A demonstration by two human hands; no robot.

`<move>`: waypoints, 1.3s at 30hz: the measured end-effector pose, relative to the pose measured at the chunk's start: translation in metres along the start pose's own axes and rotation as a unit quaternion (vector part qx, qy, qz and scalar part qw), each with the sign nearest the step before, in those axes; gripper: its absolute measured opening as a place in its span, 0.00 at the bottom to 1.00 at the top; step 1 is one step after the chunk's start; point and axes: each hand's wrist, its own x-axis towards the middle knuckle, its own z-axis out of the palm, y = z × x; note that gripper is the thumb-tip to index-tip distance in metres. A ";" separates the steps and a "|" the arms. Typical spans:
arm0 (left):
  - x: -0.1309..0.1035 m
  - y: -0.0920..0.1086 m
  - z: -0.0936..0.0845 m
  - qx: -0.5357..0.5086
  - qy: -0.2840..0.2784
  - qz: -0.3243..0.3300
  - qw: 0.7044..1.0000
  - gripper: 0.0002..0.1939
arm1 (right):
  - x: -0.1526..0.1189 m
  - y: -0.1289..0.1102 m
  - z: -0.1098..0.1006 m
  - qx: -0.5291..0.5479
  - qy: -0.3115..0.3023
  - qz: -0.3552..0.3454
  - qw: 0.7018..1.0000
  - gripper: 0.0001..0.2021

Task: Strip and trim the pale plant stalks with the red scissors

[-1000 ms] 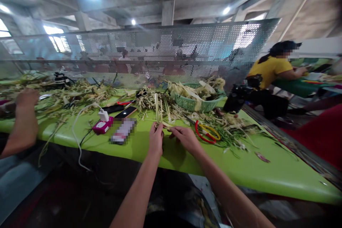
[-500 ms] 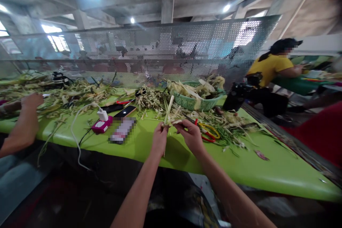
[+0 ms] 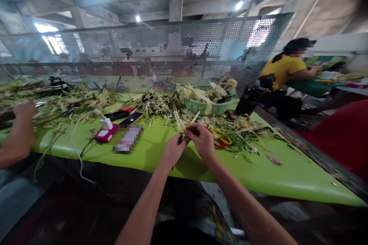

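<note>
Pale strips of plant leaf (image 3: pixel 179 121) stick up from between my two hands, above the green table (image 3: pixel 250 176). My left hand (image 3: pixel 174 147) is closed around their lower end. From the right, my right hand (image 3: pixel 200 138) pinches the same strips, its fingertips touching those of the left. Just beyond my right hand lie scissors with red and yellow handles (image 3: pixel 221 137) beside green shreds (image 3: pixel 244 143). Behind the hands stands a green basket (image 3: pixel 208 108) heaped with pale fibres and leaf pieces.
Two phones (image 3: pixel 131 119), (image 3: pixel 128 138) and a magenta power block (image 3: pixel 105 134) with a white plug and cable lie left. Another person's hand (image 3: pixel 25 113) works at far left. Leaf scraps (image 3: pixel 89 101) line the table's back below a perforated screen. A person in yellow (image 3: pixel 283 71) sits right.
My hands have come closer together, and my right fingers now meet the left at the strips. The strips lean more to the left. The whole view has shifted slightly.
</note>
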 end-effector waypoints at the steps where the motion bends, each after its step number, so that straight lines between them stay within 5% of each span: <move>1: 0.000 0.001 0.000 -0.012 0.004 -0.005 1.000 0.06 | 0.000 -0.002 0.000 0.011 -0.003 0.007 1.000 0.10; 13: 0.000 0.005 -0.006 -0.160 0.059 -0.104 0.980 0.13 | 0.007 -0.004 -0.003 0.146 -0.040 0.159 0.976 0.17; 19: 0.001 0.004 -0.010 -0.137 0.005 -0.142 0.980 0.16 | 0.010 -0.007 -0.012 0.235 0.002 0.120 0.964 0.13; 23: 0.002 0.007 -0.011 -0.170 0.005 -0.172 0.970 0.17 | 0.008 -0.011 -0.015 0.276 -0.030 0.107 0.955 0.09; 31: 0.002 0.008 -0.012 -0.206 -0.005 -0.176 0.963 0.16 | 0.006 -0.010 -0.013 0.059 -0.098 0.027 0.993 0.07; 39: 0.002 0.006 -0.013 -0.205 0.003 -0.172 0.963 0.13 | 0.007 -0.015 -0.016 -0.098 -0.071 -0.085 0.989 0.05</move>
